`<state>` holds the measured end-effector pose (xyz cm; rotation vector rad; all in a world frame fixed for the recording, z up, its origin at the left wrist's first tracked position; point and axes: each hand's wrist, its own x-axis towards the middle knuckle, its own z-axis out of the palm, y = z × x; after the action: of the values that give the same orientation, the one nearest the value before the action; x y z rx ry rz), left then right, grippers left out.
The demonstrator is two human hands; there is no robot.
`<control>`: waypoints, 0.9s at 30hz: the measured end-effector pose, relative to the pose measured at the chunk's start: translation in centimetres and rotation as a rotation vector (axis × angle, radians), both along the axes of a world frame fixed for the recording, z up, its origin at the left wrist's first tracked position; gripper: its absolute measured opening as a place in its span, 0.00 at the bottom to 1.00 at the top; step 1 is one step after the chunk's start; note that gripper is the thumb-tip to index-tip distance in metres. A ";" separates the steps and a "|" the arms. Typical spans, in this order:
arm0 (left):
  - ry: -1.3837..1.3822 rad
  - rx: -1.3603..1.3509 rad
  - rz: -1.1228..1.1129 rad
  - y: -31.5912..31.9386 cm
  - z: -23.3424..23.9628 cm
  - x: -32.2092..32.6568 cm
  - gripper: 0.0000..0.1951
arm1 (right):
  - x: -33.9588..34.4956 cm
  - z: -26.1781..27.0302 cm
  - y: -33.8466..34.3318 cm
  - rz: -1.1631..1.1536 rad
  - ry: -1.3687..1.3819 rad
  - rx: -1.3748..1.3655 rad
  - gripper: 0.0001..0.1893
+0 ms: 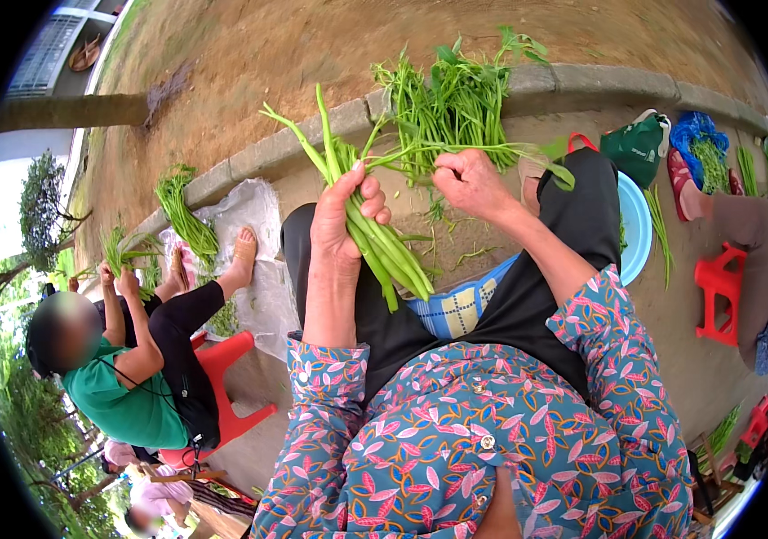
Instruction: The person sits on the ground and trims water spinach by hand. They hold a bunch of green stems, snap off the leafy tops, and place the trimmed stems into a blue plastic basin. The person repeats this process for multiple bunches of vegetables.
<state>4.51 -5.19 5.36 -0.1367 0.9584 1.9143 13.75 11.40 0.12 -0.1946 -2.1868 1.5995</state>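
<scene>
My left hand [350, 219] is closed around a bundle of thick green stems [390, 252], which look like water spinach. The stems slant from upper left to lower right above my lap. To its right, my right hand [475, 183] pinches a thin leafy shoot [491, 146] that stretches sideways between both hands. A leaf hangs at the shoot's right end, over my knee. Beyond my hands, a large heap of leafy stems [454, 108] leans on the stone curb [593, 84]. Part of the heap is hidden by the shoot and my right hand.
A light-blue basin [636, 229] stands beside my right knee, near a green bag [633, 149]. On the left a co-worker [131, 391] sits on a red plastic stool [225, 391] by a plastic sheet [262, 283]. Another person [754, 236] sits at the right by a red stool [721, 293].
</scene>
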 end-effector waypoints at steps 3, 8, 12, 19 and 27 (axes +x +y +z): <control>-0.049 0.112 -0.039 -0.2 0.1 -0.1 0.15 | 0.4 -0.8 -0.2 0.085 -0.068 -0.073 0.09; -0.169 0.168 -0.037 -0.3 -0.7 0.2 0.15 | -0.2 -2.1 -0.2 -0.027 -0.007 0.051 0.10; -0.278 0.261 -0.036 0.0 -0.7 0.6 0.15 | -0.6 -1.1 -0.1 -0.074 -0.342 -0.675 0.13; -0.283 0.339 0.084 -1.0 -0.9 -0.3 0.13 | -0.2 -1.1 3.9 -0.319 -0.144 -1.333 0.07; -0.379 0.297 0.099 -0.6 -1.2 -1.3 0.12 | 0.5 -0.5 -1.4 0.195 -0.321 -0.902 0.10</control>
<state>3.23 -5.77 4.13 -0.3621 0.4171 2.0035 14.23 9.97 -0.39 -0.5358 -1.5410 2.7300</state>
